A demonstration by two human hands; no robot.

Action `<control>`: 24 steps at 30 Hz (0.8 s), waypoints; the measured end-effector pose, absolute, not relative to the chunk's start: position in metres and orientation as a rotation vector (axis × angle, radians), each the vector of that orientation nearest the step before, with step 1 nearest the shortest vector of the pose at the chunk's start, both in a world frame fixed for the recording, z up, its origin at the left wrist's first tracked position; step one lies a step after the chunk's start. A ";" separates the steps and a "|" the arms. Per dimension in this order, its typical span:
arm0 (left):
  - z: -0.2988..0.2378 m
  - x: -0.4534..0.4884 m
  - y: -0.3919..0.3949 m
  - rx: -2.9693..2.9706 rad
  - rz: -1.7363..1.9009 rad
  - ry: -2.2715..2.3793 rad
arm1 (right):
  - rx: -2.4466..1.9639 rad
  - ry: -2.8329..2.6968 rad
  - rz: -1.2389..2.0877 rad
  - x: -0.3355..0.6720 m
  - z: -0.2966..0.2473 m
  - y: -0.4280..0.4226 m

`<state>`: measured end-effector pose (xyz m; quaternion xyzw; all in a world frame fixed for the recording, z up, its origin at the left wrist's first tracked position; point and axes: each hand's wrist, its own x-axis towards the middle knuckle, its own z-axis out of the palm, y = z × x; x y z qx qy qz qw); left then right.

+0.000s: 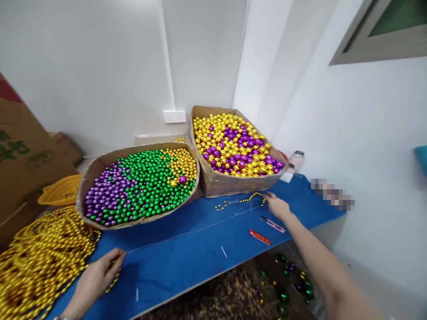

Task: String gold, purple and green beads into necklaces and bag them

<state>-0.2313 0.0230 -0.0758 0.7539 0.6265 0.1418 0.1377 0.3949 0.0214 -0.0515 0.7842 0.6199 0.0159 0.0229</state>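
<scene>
My left hand [100, 276] is closed in a pinch at the front left of the blue-covered table. It holds a thin clear thread [173, 240], which runs right across the cloth. Beside its fingers, gold beads [115, 281] show partly behind the hand. My right hand [278, 208] reaches farther out, fingers closed on the end of a short gold bead string [248, 199]; its exact fingertip grip is small in view. Below that hand lie pink-handled thread snips [274, 224] and a small red packet [259, 237].
A box of purple, green and gold beads [143, 186] stands left of a box of larger gold and purple beads [235, 146]. Piled gold bead strands [40, 262] cover the left end, near an orange basket [58, 191]. A bottle [296, 161] stands behind. Loose beads lie below the table.
</scene>
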 end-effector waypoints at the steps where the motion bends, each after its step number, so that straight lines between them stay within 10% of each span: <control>1: -0.078 -0.228 0.026 2.163 0.424 1.766 | 2.439 1.906 0.061 0.398 -0.054 0.012; 24: -0.022 -0.174 0.011 1.967 0.739 1.546 | 1.910 2.640 -0.249 0.166 -0.066 0.000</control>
